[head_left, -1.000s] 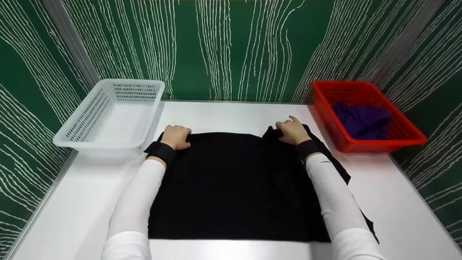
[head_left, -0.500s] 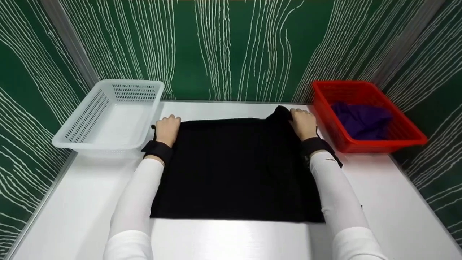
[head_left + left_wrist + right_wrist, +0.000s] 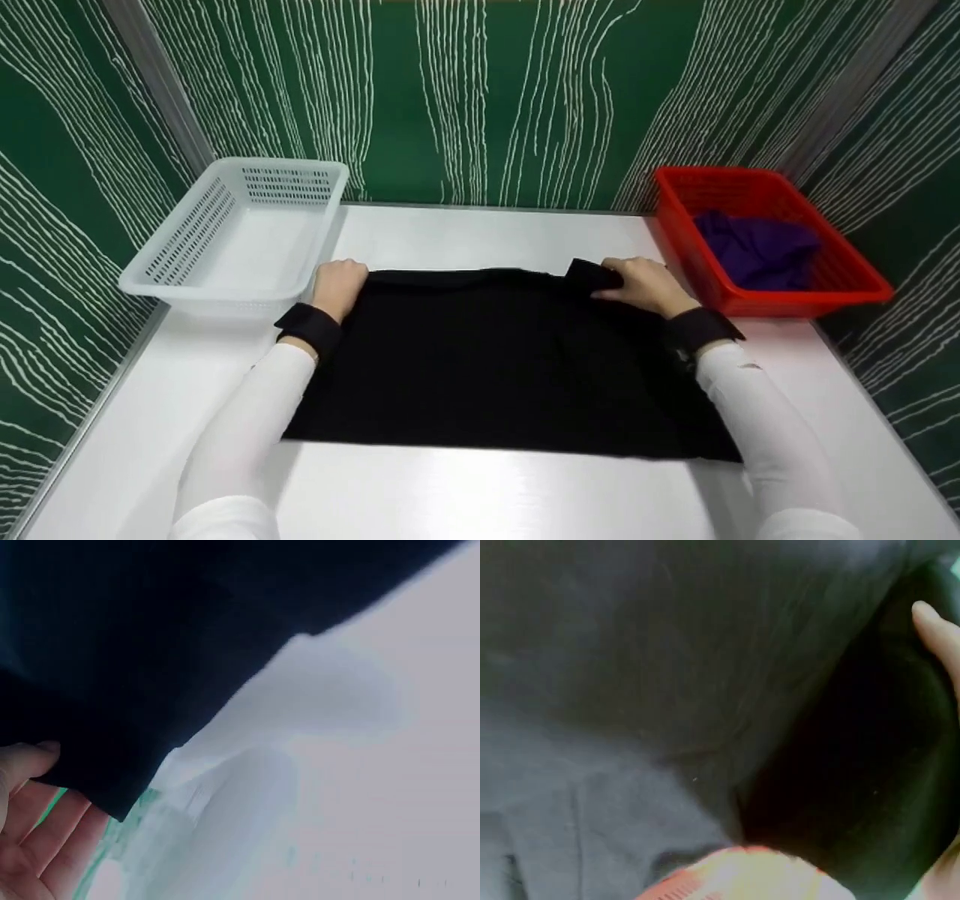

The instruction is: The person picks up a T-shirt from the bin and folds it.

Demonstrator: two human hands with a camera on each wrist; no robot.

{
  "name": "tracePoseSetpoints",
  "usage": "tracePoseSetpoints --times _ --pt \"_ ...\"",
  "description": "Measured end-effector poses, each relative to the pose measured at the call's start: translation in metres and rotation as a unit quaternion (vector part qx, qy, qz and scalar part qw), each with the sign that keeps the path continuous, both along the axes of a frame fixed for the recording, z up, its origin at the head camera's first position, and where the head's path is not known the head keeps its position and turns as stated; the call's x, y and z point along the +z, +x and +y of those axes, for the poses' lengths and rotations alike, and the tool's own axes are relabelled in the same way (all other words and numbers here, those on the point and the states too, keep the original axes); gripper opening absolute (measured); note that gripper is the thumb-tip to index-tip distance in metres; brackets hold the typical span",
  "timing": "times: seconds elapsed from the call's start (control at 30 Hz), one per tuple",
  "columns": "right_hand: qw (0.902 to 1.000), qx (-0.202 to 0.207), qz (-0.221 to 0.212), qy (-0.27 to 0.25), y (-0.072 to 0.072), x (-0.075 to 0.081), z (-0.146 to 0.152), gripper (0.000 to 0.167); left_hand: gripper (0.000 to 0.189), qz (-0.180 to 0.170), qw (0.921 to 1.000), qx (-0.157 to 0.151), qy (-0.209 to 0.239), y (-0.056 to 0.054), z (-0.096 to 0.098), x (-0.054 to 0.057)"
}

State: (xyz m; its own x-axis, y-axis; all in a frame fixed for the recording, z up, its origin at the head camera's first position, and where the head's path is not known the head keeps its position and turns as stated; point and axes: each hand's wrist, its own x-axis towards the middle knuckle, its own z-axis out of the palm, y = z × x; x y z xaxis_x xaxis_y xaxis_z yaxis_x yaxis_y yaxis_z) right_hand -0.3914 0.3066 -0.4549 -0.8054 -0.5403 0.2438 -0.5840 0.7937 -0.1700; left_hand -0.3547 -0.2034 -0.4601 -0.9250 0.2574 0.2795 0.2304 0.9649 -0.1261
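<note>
A black garment (image 3: 480,360), its kind not clear, is spread across the white table in the head view. My left hand (image 3: 339,285) grips its far left corner. In the left wrist view, the thumb (image 3: 34,761) lies over the black fabric (image 3: 150,652) with the fingers beneath. My right hand (image 3: 643,281) pinches the far right edge, where a small folded flap (image 3: 592,275) stands up by the fingertips. Dark fabric (image 3: 667,690) fills most of the right wrist view, with the thumb (image 3: 937,634) over it at the right side. The right forearm covers part of the garment's right side.
A white slotted basket (image 3: 225,294) stands at the back left, close to my left hand. At the back right is a red basket (image 3: 780,302) with purple cloth (image 3: 761,251) inside. Green walls with white lines enclose the table (image 3: 480,495) at the back and sides.
Both hands first moved away from me, drawing the garment along, then came back a little. The right hand has turned, fingers now pointing left. The garment's near edge lies farther from me and looks wider.
</note>
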Motion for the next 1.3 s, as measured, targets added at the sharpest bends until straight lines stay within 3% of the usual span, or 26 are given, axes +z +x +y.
tracePoseSetpoints --times 0.23,0.4,0.53,0.63,0.73,0.9,1.0,1.17,1.23,1.3 --pt "0.9963 0.042 0.028 -0.070 0.048 0.016 0.012 0.035 0.023 0.031 0.9984 -0.043 0.019 0.046 -0.012 0.011" --pt "0.9912 0.061 0.068 -0.096 0.088 0.027 0.024 0.035 0.015 0.015 0.9956 -0.060 0.071 0.078 -0.029 0.020" --pt "0.9906 0.079 0.088 -0.069 0.120 0.014 0.031 0.034 0.015 -0.022 0.9937 -0.080 0.076 0.103 -0.037 0.007" --pt "0.9914 0.090 0.093 -0.022 0.143 -0.003 0.032 0.035 0.014 -0.025 0.9932 -0.096 0.061 0.116 -0.039 -0.008" --pt "0.9910 0.095 0.089 0.028 0.160 -0.017 0.029 0.040 0.015 0.007 0.9934 -0.110 0.034 0.123 -0.040 -0.018" --pt "0.9893 0.101 0.072 0.077 0.175 -0.025 0.022 0.048 0.017 0.054 0.9922 -0.112 -0.004 0.128 -0.042 -0.020" --pt "0.9931 0.091 0.041 0.062 0.181 -0.022 0.019 0.048 0.014 0.068 0.9914 -0.112 -0.009 0.132 -0.043 -0.019" --pt "0.9962 0.058 -0.064 0.007 0.193 -0.016 0.016 0.044 0.013 0.071 0.9902 -0.119 -0.010 0.137 -0.042 -0.021" --pt "0.9944 0.055 -0.088 0.020 0.197 -0.016 0.013 0.042 0.013 0.070 0.9905 -0.118 -0.008 0.138 -0.043 -0.023" --pt "0.9935 0.056 -0.084 0.051 0.201 -0.019 0.009 0.040 0.014 0.070 0.9908 -0.116 -0.005 0.139 -0.043 -0.025"
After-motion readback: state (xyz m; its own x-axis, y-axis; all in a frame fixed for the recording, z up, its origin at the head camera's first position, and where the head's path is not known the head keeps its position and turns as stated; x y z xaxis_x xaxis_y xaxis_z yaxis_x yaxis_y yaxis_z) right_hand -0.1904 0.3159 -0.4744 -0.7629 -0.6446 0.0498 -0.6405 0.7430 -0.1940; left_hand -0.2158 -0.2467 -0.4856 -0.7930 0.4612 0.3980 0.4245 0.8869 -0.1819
